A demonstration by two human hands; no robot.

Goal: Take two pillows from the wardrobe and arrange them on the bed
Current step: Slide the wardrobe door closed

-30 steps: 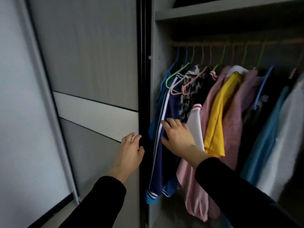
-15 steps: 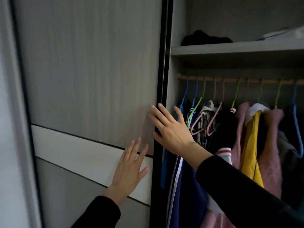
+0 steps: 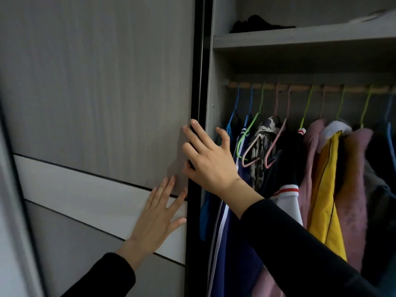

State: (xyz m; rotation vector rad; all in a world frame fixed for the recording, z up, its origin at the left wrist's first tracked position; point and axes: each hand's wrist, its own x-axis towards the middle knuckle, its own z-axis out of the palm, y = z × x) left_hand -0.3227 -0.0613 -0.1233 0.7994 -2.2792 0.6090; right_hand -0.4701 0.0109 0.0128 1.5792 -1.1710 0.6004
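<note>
Head view: sliding wardrobe door (image 3: pixel 96 103) covers the left bay; right bay is open.
Left hand (image 3: pixel 158 217): flat on the pale door band, fingers (image 3: pixel 169 187) spread, gripping nothing. Likely there to push the panel sideways.
Right hand (image 3: pixel 211 161): splayed across the dark door edge (image 3: pixel 198 82), fingertips on the panel face, thumb toward the opening, nothing held. Reads as hooking the edge to drag the door.
Open bay: clothes (image 3: pixel 321 179) on coloured hangers under the rail (image 3: pixel 300 87); dark bundle on the shelf (image 3: pixel 300 37) above.
Pillows: none visible, no contact with either hand. Probably behind the closed panel; cannot confirm.
Bed: out of frame.
</note>
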